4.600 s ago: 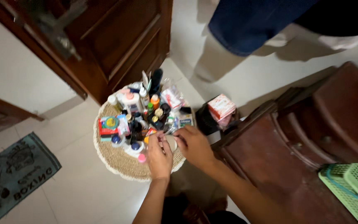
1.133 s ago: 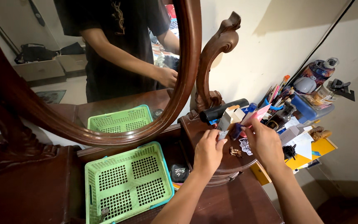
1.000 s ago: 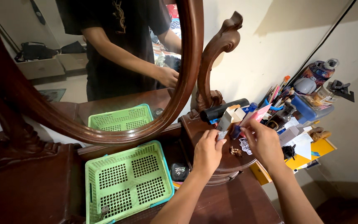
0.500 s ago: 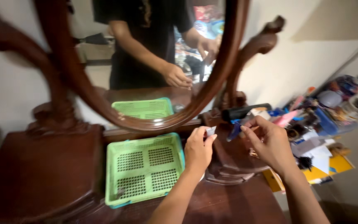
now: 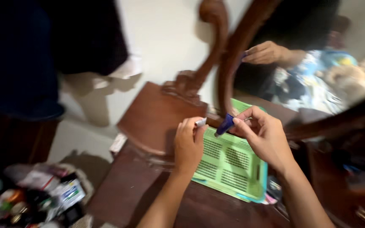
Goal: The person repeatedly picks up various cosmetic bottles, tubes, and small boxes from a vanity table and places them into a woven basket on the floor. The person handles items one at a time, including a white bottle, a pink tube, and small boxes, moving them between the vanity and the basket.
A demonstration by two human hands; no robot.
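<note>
2 items held: my right hand (image 5: 267,139) pinches blue tube (image 5: 224,125), left hand (image 5: 189,145) pinches pale cap (image 5: 200,122); loose fingers risk dropping either into green basket (image 5: 233,164).

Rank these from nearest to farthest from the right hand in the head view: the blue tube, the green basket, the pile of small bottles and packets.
1. Blue tube: pinched in the right hand fingers, sticking out to their left.
2. Green basket: directly under the hand on the wooden dresser.
3. Pile of small bottles and packets: far off at bottom left.
</note>
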